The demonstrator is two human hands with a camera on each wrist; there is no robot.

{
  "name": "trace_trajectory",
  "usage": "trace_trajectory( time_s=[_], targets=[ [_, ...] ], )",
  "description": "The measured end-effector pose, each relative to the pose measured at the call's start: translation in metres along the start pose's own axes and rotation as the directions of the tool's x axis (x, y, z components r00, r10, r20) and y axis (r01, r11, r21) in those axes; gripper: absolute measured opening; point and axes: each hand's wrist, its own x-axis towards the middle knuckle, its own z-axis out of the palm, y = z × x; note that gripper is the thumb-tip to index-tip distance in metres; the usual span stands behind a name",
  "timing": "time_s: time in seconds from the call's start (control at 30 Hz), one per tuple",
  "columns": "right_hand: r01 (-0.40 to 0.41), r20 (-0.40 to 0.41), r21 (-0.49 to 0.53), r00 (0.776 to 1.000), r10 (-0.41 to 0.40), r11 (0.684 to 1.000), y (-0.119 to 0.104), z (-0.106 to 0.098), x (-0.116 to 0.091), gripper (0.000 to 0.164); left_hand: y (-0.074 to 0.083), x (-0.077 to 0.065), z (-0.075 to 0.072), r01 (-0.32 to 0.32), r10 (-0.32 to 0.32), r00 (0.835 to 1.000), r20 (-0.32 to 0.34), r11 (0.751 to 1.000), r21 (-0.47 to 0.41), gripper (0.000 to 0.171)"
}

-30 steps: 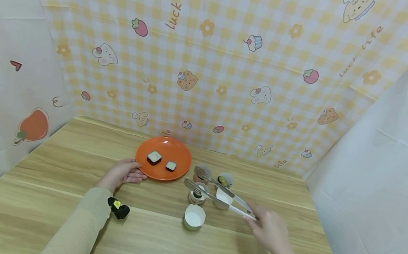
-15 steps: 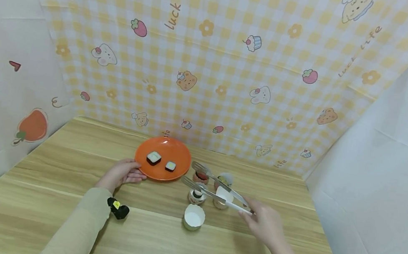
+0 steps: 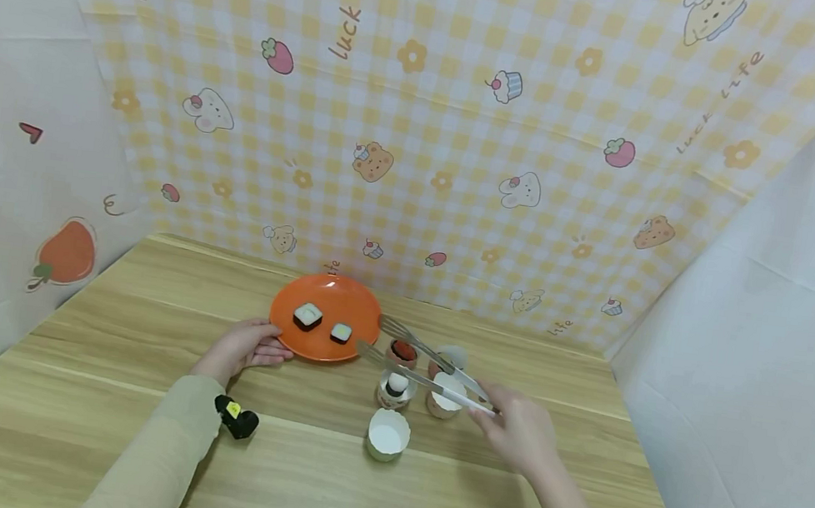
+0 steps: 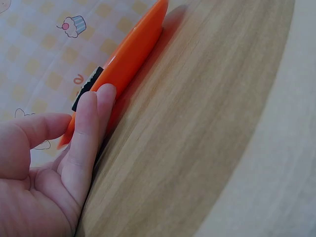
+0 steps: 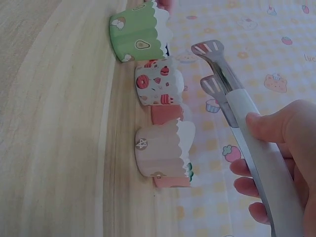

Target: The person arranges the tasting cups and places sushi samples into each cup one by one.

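My left hand (image 3: 251, 347) pinches the left rim of an orange plate (image 3: 330, 289), thumb above and fingers underneath in the left wrist view. Two sushi rolls, a larger one (image 3: 307, 316) and a smaller one (image 3: 341, 333), lie on it. Held in my right hand (image 3: 519, 433) is a pair of metal tongs (image 5: 259, 143) with pale handles. Its two arms stand apart with nothing seen between the tips, which hover by the plate's right side. Below the tongs are a cup with a reddish piece (image 3: 404, 351) and a cup with a white-and-black piece (image 3: 396, 385).
A green paper cup (image 5: 136, 37) stands nearest to me, its white inside visible from above. Beside the group is a pale cup (image 5: 160, 148); another cup (image 3: 452, 355) behind it is partly hidden by the tongs. A patterned cloth (image 3: 408, 120) hangs behind the wooden table (image 3: 305, 485).
My right hand has carried the spread tongs left and slightly away from me, so the tips have come from above the cups to the plate's right edge. My left hand stays put.
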Motion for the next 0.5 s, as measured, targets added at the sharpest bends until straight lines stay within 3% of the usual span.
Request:
trace_trajectory(
  time_s=[0.5],
  targets=[
    [-0.045,0.073,-0.061,0.996,0.05,0.997,-0.005,0.004,0.018,0.042,0.0,0.0,-0.001,0.002,-0.002,1.0,0.005,1.0,-0.002,0.043]
  ],
)
